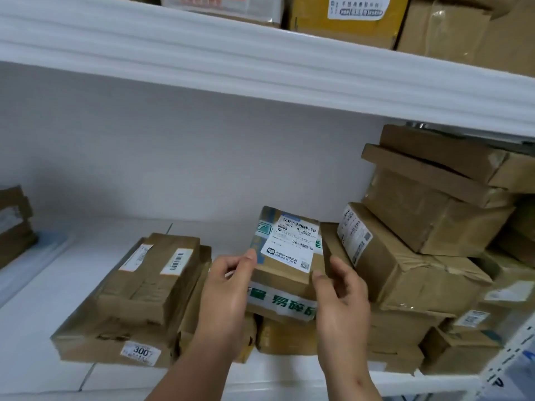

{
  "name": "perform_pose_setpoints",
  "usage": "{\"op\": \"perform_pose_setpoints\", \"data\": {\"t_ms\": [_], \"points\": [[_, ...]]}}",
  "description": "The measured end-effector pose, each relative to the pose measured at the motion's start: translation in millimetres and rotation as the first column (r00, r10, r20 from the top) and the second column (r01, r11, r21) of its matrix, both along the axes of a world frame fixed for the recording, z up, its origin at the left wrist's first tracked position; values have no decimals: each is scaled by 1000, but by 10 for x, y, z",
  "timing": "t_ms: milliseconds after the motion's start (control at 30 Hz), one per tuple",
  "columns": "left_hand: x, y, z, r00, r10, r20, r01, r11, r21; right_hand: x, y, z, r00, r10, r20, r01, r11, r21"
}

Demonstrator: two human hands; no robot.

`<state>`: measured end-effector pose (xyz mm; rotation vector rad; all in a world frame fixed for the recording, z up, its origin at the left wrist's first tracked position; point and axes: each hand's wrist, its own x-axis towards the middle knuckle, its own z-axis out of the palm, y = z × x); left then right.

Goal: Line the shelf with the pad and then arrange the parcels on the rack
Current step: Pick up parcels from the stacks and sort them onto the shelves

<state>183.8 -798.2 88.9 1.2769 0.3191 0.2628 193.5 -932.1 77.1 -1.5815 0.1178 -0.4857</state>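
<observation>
A small brown parcel (285, 273) with a white shipping label and green-lettered tape sits tilted on lower boxes in the middle of the shelf. My left hand (224, 296) grips its left side, thumb on the top face. My right hand (341, 305) holds its right side, thumb against the edge. The white foam pad (72, 285) covers the shelf board under the parcels. To the left lies a stack of flat brown parcels (144, 290), one labelled 300. To the right rises a tall pile of brown boxes (428, 227).
The upper shelf (260, 68), also padded in white foam, carries more cartons (347, 15). Another brown parcel (14, 224) sits at the far left edge. Bare pad stretches between it and the flat stack. The white wall closes the back.
</observation>
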Motion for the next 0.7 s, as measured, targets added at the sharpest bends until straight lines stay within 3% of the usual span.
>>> {"op": "perform_pose_setpoints", "data": {"t_ms": [200, 333, 600, 700], "points": [[-148, 237, -27, 999, 23, 35, -20, 997, -70, -204, 211, -96, 992, 78, 102, -79, 997, 1], [-282, 341, -10, 998, 9, 62, -4, 997, -78, -353, 418, -146, 983, 112, 144, -99, 990, -96], [-691, 407, 206, 988, 102, 120, -110, 992, 68, -735, 559, -29, 956, 216, 197, -222, 975, 5], [-940, 321, 302, 966, 209, 154, -226, 969, 97, -902, 480, 16, 943, 238, 231, -247, 969, 9]]}}
